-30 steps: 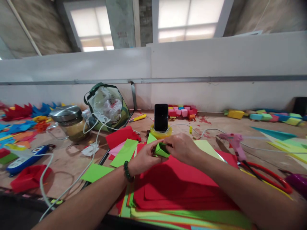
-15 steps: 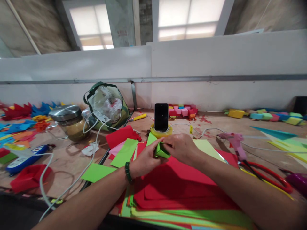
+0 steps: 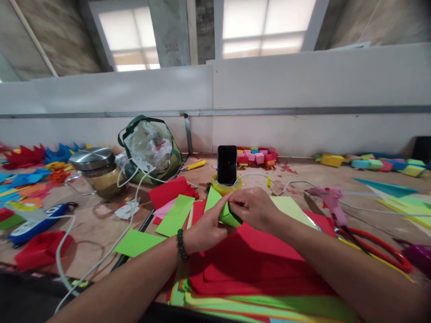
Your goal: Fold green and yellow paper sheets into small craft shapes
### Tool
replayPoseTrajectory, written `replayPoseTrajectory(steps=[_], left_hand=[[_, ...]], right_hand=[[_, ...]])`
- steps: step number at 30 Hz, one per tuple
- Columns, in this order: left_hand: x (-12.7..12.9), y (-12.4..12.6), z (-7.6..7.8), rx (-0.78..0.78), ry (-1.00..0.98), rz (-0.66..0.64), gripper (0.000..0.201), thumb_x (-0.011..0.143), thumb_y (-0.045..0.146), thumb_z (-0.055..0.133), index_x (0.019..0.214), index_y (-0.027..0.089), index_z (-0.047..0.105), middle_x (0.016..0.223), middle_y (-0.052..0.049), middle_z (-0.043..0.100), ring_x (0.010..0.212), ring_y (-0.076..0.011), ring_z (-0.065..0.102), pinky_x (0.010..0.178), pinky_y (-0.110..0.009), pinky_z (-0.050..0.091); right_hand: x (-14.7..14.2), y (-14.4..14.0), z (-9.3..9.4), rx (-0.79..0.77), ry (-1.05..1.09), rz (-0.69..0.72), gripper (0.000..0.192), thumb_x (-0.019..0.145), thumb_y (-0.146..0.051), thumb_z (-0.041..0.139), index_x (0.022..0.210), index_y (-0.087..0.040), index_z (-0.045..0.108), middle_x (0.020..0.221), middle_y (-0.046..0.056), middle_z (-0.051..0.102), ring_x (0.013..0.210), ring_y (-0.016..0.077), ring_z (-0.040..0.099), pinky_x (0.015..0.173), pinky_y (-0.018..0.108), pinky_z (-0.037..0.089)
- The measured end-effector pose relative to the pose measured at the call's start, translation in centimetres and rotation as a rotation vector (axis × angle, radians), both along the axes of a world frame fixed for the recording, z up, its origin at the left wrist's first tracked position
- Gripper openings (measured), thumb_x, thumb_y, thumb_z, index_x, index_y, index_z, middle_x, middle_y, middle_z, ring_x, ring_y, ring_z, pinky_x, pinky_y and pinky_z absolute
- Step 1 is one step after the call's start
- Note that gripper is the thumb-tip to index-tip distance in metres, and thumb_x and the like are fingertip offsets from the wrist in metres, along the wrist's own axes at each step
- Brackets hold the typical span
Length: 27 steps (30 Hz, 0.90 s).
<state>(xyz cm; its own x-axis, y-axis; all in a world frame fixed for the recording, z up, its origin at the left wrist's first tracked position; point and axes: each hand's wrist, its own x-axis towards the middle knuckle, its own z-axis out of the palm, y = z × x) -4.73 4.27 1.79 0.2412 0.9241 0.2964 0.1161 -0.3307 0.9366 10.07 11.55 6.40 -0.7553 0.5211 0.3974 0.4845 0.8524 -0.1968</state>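
A piece of folded green paper (image 3: 229,216) is held between my two hands over a stack of red paper sheets (image 3: 256,260). My left hand (image 3: 208,228), with a dark green bead bracelet (image 3: 181,244) at the wrist, is closed on the paper's left side. Curled fingers of my right hand (image 3: 254,207) grip its right edge and partly cover it. A green point of paper (image 3: 213,197) shows above my left hand; whether it is the same piece I cannot tell. Flat green sheets (image 3: 177,215) lie left of my hands.
Straight ahead a black phone (image 3: 226,165) stands on a yellow base. To the right lie a pink glue gun (image 3: 329,199) and red-handled scissors (image 3: 377,246). A lidded glass jar (image 3: 101,172), an open bag (image 3: 151,150) and a white cable (image 3: 133,224) occupy the left.
The folded green paper has shifted and turned slightly, with its lower corner a little further right. Both hands keep their grip and have barely moved.
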Motion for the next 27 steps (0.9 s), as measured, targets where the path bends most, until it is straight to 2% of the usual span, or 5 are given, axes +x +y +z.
replayPoseTrajectory(steps=[2,9,16,21,27], left_hand=[[-0.1,0.1,-0.1,-0.005,-0.016,0.015,0.079,0.071,0.008,0.066,0.143,0.018,0.033,0.138,-0.010,0.047,0.125,-0.0236,0.045,0.104,-0.030,0.036],[-0.3,0.2,-0.3,-0.104,-0.048,0.053,0.085,0.069,0.015,0.072,0.143,0.019,0.031,0.135,-0.010,0.048,0.117,-0.0230,0.048,0.099,-0.031,0.039],[-0.2,0.5,-0.5,-0.052,-0.071,0.036,0.077,0.071,0.015,0.071,0.140,0.018,0.038,0.135,-0.010,0.049,0.117,-0.0239,0.048,0.100,-0.033,0.038],[0.0,0.2,0.0,-0.041,-0.082,0.038,0.073,0.072,0.017,0.071,0.138,0.018,0.041,0.132,-0.009,0.052,0.118,-0.0238,0.049,0.101,-0.031,0.038],[-0.6,0.7,-0.5,0.014,-0.103,0.300,0.074,0.076,0.024,0.068,0.142,0.019,0.035,0.123,-0.009,0.056,0.103,-0.0211,0.056,0.088,-0.033,0.047]], right_hand=[[0.0,0.1,-0.1,-0.003,0.012,-0.012,0.024,0.078,-0.015,0.050,0.058,-0.016,0.062,0.057,0.001,0.059,0.053,0.0107,0.045,0.054,0.024,0.027],[0.2,0.9,0.4,-0.290,-0.045,0.109,0.017,0.070,-0.007,0.051,0.065,-0.017,0.064,0.053,-0.005,0.053,0.051,0.0083,0.044,0.049,0.021,0.025],[0.0,0.9,0.0,-0.248,-0.032,0.033,0.022,0.072,-0.006,0.052,0.079,-0.018,0.070,0.064,-0.002,0.063,0.057,0.0107,0.051,0.053,0.022,0.029],[-0.1,1.3,-0.4,-0.189,-0.010,0.055,0.019,0.072,-0.005,0.054,0.072,-0.017,0.068,0.067,0.000,0.065,0.062,0.0117,0.055,0.058,0.022,0.035],[0.6,1.5,1.2,-0.005,0.368,0.173,0.010,0.086,-0.024,0.058,0.081,-0.018,0.065,0.075,0.002,0.066,0.068,0.0139,0.057,0.064,0.026,0.042]])
